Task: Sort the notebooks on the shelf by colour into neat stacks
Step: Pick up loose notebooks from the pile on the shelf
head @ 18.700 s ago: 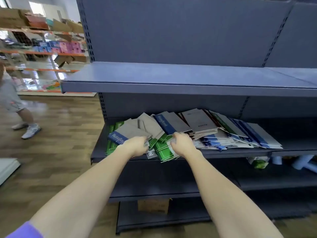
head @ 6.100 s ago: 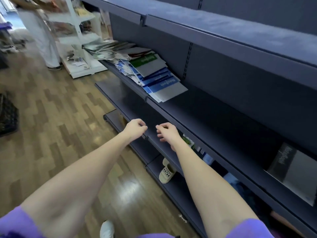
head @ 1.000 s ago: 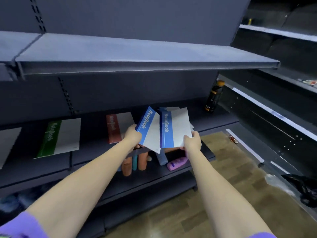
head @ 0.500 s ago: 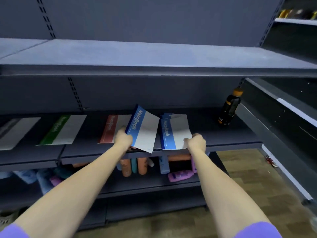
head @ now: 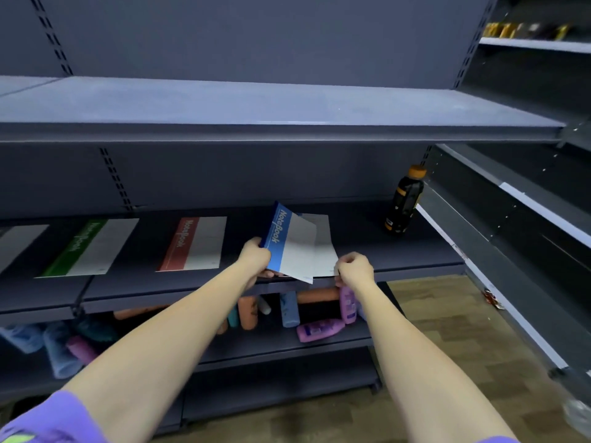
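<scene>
— Where is the blue one?

— My left hand [head: 256, 258] grips the blue notebook [head: 292, 243] by its near-left corner, fingers curled under and thumb on the spine band. It tilts up at the far end, over the stack of blue notebooks [head: 323, 244] lying flat on the middle shelf [head: 383, 251].

— And your right?

— My right hand [head: 354, 269] is at the stack's near-right corner, fingers curled in; whether they pinch a cover edge I cannot tell.

— What else lies on that shelf?

— Left of me the red notebook [head: 195, 244], then further left the green notebook [head: 91, 247], both flat and well apart. Far right stands a dark bottle [head: 403, 203] with an orange cap. Below, on the lower shelf [head: 281, 342], lie coloured bottles [head: 319, 329].
</scene>
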Motion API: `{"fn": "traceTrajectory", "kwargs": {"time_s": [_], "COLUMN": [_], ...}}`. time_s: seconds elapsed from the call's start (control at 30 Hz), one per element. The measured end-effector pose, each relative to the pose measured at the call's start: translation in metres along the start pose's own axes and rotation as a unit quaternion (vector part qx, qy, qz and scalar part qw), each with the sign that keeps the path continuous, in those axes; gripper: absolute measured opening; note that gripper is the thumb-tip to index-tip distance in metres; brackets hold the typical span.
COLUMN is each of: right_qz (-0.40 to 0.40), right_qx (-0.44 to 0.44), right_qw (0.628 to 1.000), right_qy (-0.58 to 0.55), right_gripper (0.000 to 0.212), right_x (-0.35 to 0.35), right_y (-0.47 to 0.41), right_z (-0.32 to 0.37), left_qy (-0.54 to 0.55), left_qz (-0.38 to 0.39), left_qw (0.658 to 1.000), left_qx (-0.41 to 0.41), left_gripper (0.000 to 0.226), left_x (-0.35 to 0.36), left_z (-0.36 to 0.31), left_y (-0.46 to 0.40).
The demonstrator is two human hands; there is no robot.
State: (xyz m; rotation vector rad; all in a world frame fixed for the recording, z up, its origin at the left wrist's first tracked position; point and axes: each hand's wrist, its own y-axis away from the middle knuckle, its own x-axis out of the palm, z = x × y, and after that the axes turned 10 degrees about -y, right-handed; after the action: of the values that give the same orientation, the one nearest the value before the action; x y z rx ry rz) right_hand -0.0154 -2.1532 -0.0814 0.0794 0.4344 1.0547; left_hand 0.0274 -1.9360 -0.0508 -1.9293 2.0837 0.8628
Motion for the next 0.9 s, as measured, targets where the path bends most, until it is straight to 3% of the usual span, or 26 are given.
{"fn": "traceTrajectory", "kwargs": {"time_s": [0.17,0.3,0.53,0.73,0.9], "right_qz": [0.008,0.021,0.039,0.028,0.100], "right_qx": [-0.009,-0.017,-0.024,-0.071,-0.059], "right_qw": [0.999,0.998,0.998,0.997,0.991], "right_qy": [-0.051,-0.049,-0.041,-0.033,-0.061], "right_gripper": [0.020,0.022,0.020,0.019,0.021], "right_x": [-0.007,-0.011,-0.018,-0.012,0.014], "right_y": [0.001,0.000,0.000,0.003,0.012], "right_z": [-0.002,-0.008,-0.011,0.003,0.025], "left_qy": [-0.100,-0.237,-0.389,-0.349,-0.234], "left_qz": [-0.042,-0.057,-0.033,-0.014,-0.036], "left_qw": [0.994,0.967,0.916,0.929,0.963], "left_qx": [0.032,0.069,0.086,0.122,0.126], "left_gripper": [0.041,0.055,0.046,0.050,0.049], "left_x": [0.036,0.054,0.061,0.046,0.010], "left_z": [-0.016,-0.019,-0.010,-0.001,0.013], "left_y": [-0.001,-0.001,-0.003,-0.007,-0.006]}}
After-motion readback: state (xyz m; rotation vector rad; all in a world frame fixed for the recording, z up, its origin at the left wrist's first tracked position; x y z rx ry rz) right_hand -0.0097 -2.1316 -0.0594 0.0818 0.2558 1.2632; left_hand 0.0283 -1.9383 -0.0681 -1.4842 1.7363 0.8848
